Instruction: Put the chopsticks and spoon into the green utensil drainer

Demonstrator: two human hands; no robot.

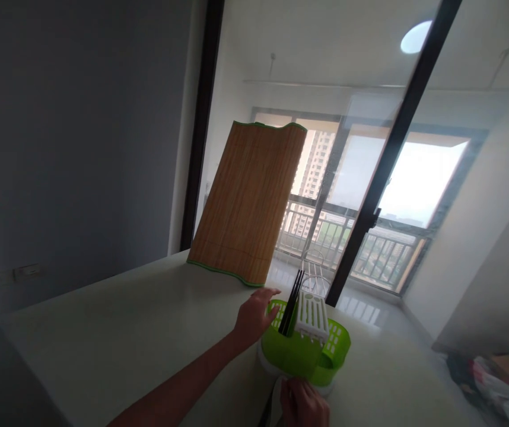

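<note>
A green utensil holder [292, 351] with perforated side cups and a pale base stands on the table. It has a white slotted rack [312, 317] in the middle and black chopsticks [290, 305] leaning up beside it. My left hand [253, 319] is at the holder's left rim, thumb and fingers apart with nothing seen in them; whether it touches the rim I cannot tell. Low in front of the holder, my right hand [304, 404] is closed beside a flat pale piece with a dark edge [275, 403]. Its kind is unclear and the fingers hide part of it.
A green-edged bamboo mat [250, 201] stands upright at the back of the white table [148, 314], before a dark-framed glass door [368, 219]. A grey wall [80, 136] is on the left. Boxes and bags [503, 379] lie on the floor at right.
</note>
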